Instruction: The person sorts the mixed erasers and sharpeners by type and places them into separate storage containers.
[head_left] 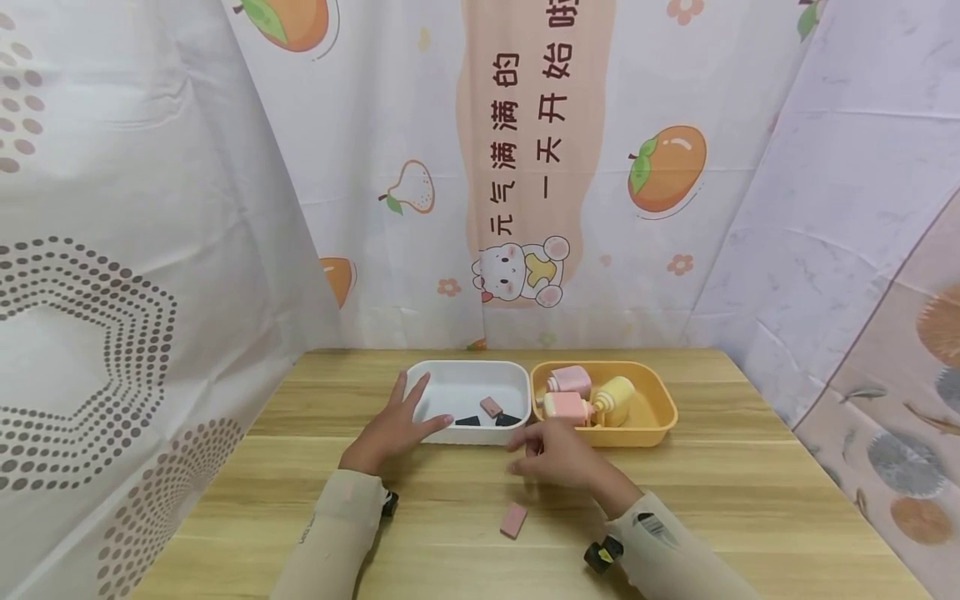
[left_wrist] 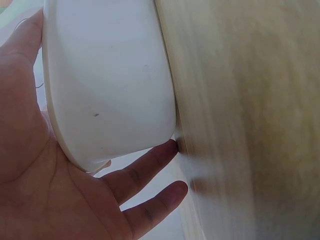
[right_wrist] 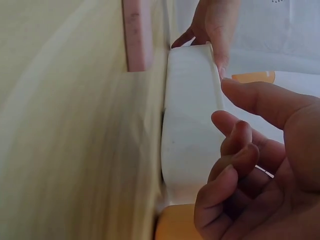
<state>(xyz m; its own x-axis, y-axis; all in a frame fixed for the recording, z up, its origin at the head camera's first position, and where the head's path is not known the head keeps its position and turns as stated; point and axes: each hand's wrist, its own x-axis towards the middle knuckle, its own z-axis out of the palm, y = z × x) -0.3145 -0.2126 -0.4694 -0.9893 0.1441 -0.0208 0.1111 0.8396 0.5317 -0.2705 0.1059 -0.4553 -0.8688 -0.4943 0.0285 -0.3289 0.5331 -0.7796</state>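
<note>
A white tray [head_left: 472, 383] stands at the back of the table, with a small pink block [head_left: 491, 407] and two black pieces [head_left: 467, 421] inside. My left hand [head_left: 396, 427] spreads its fingers around the tray's left end, the thumb over the front rim. In the left wrist view, fingertips reach low along the tray's outer wall [left_wrist: 115, 75]. My right hand [head_left: 555, 454] hovers near the tray's front right corner, fingers loosely bent; in the right wrist view nothing sits between them. Nearer me, a second pink block [head_left: 513, 520], perhaps an eraser, lies on the wood.
Right beside the white tray is an orange-yellow tray [head_left: 660, 412]. It holds two pink bottles [head_left: 567, 407] and a yellow bottle [head_left: 615, 394], all lying down. A printed curtain [head_left: 420, 275] hangs behind the wooden table [head_left: 720, 500].
</note>
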